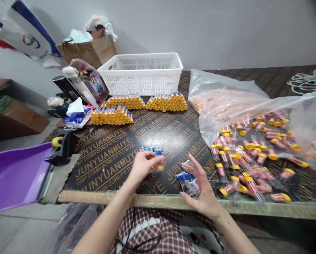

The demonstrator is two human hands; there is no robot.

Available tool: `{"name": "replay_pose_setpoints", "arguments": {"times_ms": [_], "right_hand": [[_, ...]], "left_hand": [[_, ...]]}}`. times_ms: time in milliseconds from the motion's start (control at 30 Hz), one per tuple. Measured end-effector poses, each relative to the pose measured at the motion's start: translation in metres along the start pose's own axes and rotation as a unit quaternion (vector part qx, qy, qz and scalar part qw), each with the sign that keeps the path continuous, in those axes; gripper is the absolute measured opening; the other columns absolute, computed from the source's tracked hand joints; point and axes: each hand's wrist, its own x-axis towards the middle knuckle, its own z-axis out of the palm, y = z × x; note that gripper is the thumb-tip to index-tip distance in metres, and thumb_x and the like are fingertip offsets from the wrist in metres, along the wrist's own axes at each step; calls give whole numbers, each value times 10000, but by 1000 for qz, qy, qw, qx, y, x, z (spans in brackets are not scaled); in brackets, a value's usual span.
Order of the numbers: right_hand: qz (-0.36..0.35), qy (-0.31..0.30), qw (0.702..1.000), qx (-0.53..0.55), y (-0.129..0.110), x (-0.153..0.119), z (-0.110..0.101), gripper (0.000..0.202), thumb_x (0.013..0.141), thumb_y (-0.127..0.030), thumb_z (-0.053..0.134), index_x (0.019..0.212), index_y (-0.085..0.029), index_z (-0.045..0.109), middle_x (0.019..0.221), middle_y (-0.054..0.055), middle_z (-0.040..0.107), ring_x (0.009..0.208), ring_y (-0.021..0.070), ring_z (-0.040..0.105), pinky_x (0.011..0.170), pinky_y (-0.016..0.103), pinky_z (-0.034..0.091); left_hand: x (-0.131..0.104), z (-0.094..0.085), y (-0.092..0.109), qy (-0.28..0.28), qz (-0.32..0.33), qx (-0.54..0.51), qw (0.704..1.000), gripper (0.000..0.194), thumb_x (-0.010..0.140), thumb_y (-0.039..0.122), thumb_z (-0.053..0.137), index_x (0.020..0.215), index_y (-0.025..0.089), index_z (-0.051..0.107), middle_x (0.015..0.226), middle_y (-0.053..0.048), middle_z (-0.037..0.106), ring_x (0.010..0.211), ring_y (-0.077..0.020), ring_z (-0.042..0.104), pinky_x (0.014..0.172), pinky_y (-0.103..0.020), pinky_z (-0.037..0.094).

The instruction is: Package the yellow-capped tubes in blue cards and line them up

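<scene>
My left hand [144, 165] pinches a small tube [159, 160] with a blue upper part and a yellow end, blurred by motion. Just beyond it lies a short row of blue-labelled tubes [151, 149]. My right hand [201, 192] has thumb and fingers spread apart around a small pile of printed labels [188, 181] on the board; whether the fingers touch the pile I cannot tell. Farther right, many clear tubes with yellow caps and pink contents [249, 176] lie loose, spilling from a clear plastic bag [213, 116].
A white plastic basket [142, 79] stands at the back, with stacks of yellow-ended tubes [167, 103] before it. At left are a tape dispenser [64, 148], bottles [77, 84] and a purple dustpan [17, 173]. Coiled white cord [308, 81] lies back right. The table's front edge [158, 201] is taped.
</scene>
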Motion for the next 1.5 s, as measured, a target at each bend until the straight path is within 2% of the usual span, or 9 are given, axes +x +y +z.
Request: {"name": "replay_pose_setpoints", "arguments": {"times_ms": [100, 333, 533, 633, 800, 1000, 1133, 1300, 1500], "right_hand": [[36, 65, 995, -73, 6, -5, -23, 683, 796, -220, 596, 1393, -293, 272, 1452, 87, 309, 1191, 239, 482, 1015, 446, 414], [72, 161, 957, -232, 23, -24, -79, 284, 837, -297, 553, 1113, -246, 595, 1286, 96, 510, 1162, 264, 503, 940, 454, 443], [69, 201, 902, -377, 33, -30, -108, 216, 843, -306, 512, 966, -199, 654, 942, 91, 656, 891, 244, 597, 803, 404, 476], [80, 163, 876, -447, 43, -22, -106, 238, 821, -338, 542, 949, -177, 661, 851, 106, 670, 813, 275, 561, 747, 428, 449], [129, 124, 869, -461, 55, -4, -95, 364, 794, -321, 565, 1103, -135, 613, 818, 148, 646, 809, 317, 521, 707, 450, 424], [120, 146, 902, -389, 47, 0, -91, 433, 808, -224, 524, 1240, -198, 494, 818, 45, 618, 698, 199, 579, 688, 353, 490], [144, 220, 950, -166, 35, 0, -83, 513, 837, -273, 502, 1326, -220, 356, 790, 5, 570, 563, 144, 569, 534, 283, 506], [172, 234, 957, 9, 21, -6, -72, 305, 827, -349, 555, 1090, -193, 547, 814, 33, 617, 654, 159, 603, 579, 283, 526], [140, 245, 959, -19, 3, -12, -58, 185, 787, -284, 617, 949, -195, 614, 965, 73, 648, 826, 182, 617, 715, 306, 525]], "left_hand": [[29, -52, 3, 157, 42, 195, 967, 371, 553, 477, 747, 667, 135, 661, 567, -36, 632, 516, -148, 541, 500, -244, 385], [53, -94, -19, 159, 17, 402, 902, 362, 627, 502, 701, 535, 155, 653, 458, -43, 568, 499, -193, 536, 536, -269, 330], [24, -42, -9, 227, 112, 358, 899, 311, 756, 459, 584, 771, 173, 704, 700, -55, 676, 664, -208, 591, 628, -274, 375], [4, 14, -17, 71, 140, 269, 950, 221, 765, 373, 581, 739, 181, 686, 725, -44, 680, 684, -183, 593, 661, -262, 397], [-10, 78, -43, -70, 133, 349, 925, 145, 687, 323, 682, 713, 184, 648, 727, -37, 631, 677, -177, 548, 619, -261, 340], [-10, 79, -44, -60, 123, 367, 920, 125, 760, 227, 582, 647, 186, 616, 681, -23, 614, 643, -164, 529, 616, -258, 312], [-12, 78, -43, -73, 148, 380, 910, 182, 808, 218, 516, 685, 204, 650, 723, -41, 646, 695, -181, 567, 663, -268, 330], [-16, 78, -44, -35, 163, 389, 906, 92, 768, 195, 544, 691, 210, 590, 688, -21, 622, 670, -182, 556, 634, -265, 331], [-15, 74, -41, -32, 95, 137, 986, 182, 711, 297, 625, 641, 197, 490, 577, 32, 540, 548, -130, 508, 561, -230, 372]]}}
